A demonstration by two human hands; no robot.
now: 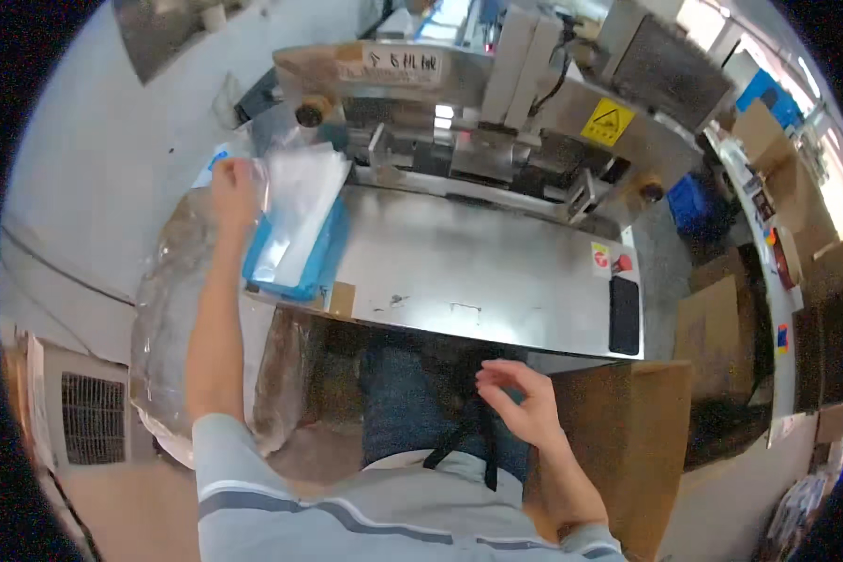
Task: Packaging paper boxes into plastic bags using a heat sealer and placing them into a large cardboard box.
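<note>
At the far left end of the metal worktable [440, 258], my left hand [231, 187] is slightly blurred, its fingers bent closed. Clear film and a bit of blue show around its fingertips; what it grips cannot be made out. Just right of it, a stack of clear plastic bags [295, 201] lies on a blue tray [270, 284], partly overhanging toward the machine. Low in front of my body, right of my lap, my right hand [520, 398] has curved fingers with the thumb apart and nothing between them.
Behind the worktable stands a metal machine [482, 155] with rollers. A red button [622, 263] and a black flat rectangular thing [624, 316] sit at its right end. A large clear plastic sack [173, 309] stands left; a cardboard box [618, 440] is at my right.
</note>
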